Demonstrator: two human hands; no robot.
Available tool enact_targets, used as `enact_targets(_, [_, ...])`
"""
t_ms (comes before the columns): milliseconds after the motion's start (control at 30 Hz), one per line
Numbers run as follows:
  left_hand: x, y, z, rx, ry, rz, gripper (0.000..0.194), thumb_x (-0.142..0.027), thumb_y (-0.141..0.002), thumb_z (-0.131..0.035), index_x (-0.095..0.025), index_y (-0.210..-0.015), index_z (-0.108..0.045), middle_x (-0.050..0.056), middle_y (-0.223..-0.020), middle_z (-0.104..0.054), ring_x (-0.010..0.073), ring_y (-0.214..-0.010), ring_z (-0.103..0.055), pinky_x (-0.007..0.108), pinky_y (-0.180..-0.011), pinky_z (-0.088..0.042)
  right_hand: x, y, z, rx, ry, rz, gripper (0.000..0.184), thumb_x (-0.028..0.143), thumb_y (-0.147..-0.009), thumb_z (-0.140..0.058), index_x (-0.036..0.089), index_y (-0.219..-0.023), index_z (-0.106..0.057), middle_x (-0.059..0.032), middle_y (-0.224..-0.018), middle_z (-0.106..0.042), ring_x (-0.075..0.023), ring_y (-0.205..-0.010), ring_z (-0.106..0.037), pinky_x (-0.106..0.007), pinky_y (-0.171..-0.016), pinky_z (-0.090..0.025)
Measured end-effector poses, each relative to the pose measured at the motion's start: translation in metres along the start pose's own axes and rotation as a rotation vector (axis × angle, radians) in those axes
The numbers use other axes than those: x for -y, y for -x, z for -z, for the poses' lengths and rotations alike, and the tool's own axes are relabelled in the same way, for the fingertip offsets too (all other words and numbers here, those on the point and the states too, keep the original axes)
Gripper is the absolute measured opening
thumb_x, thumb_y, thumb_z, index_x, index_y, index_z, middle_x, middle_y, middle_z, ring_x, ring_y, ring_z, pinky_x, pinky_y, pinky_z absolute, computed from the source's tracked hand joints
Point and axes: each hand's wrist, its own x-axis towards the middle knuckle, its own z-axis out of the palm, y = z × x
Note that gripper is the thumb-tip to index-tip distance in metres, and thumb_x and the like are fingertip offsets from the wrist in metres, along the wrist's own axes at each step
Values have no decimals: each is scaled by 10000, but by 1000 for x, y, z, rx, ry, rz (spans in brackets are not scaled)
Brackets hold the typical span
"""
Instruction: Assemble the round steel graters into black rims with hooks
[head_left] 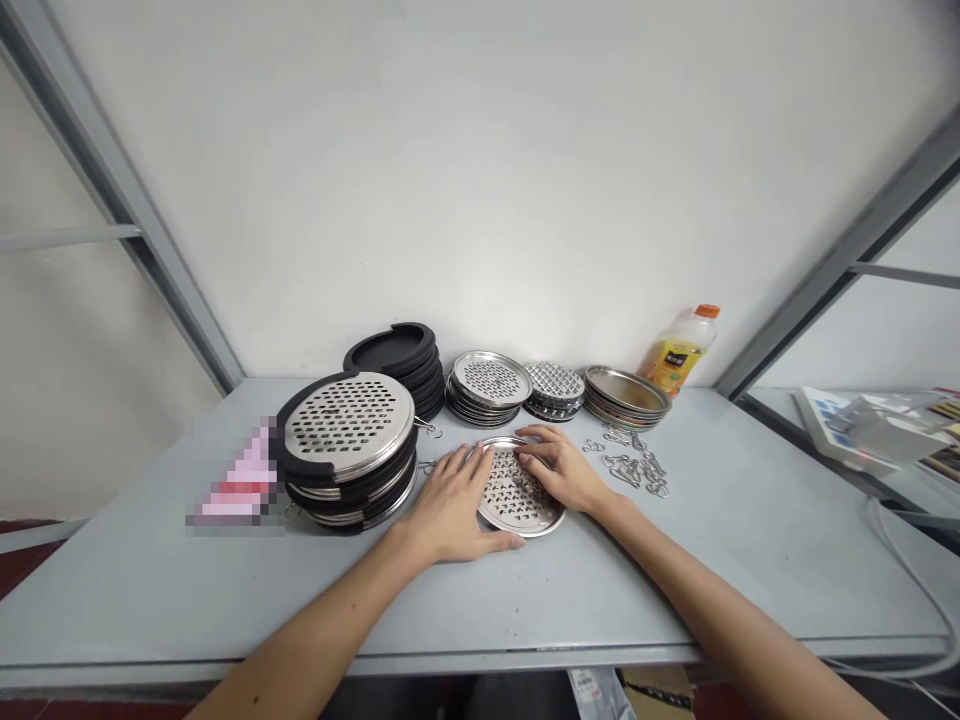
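Observation:
A round metal grater disc (517,500) with a raised rim lies flat on the table in front of me. My left hand (456,508) grips its left edge, with the thumb along the near rim and the fingers over the far left side. On the far right side of the same disc, my right hand (559,470) holds it with bent fingers, some tips on the perforated face and others at the rim. Part of the disc is hidden under both hands. Close by on the left stands a stack of graters in black holders (349,425) with wire clips.
Along the wall stand black round holders (394,350), rimmed grater discs (491,380), smaller grater plates (553,385), metal ring trays (626,390) and an orange-capped juice bottle (679,355). Loose wire clips (637,468) lie right. Grey metal posts (840,250) flank the table (600,600).

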Motion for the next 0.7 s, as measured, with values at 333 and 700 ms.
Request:
enact_targets(333, [-1, -1, 1, -2, 20, 7, 1102, -743, -669, -586, -147, -1487, -152, 133, -1546, -212, 345, -1417, -173, 481, -1137, -198, -4, -1, -2, 11, 47, -11, 246, 272, -868, -525, 235, -964, -749, -57, -1175, -654, -287, -1180, -490, -480, -1020, -393])
enact_targets(700, [1, 1, 1, 21, 35, 8, 1061, -767, -713, -508, -157, -1497, -135, 117, -1561, -164, 351, -1428, -121, 501, -1139, -187, -3, 2, 5, -55, 19, -43, 310, 346, -923, -461, 221, -1013, -729, -94, -1199, -627, -268, -1159, -523, -452, -1005, -406])
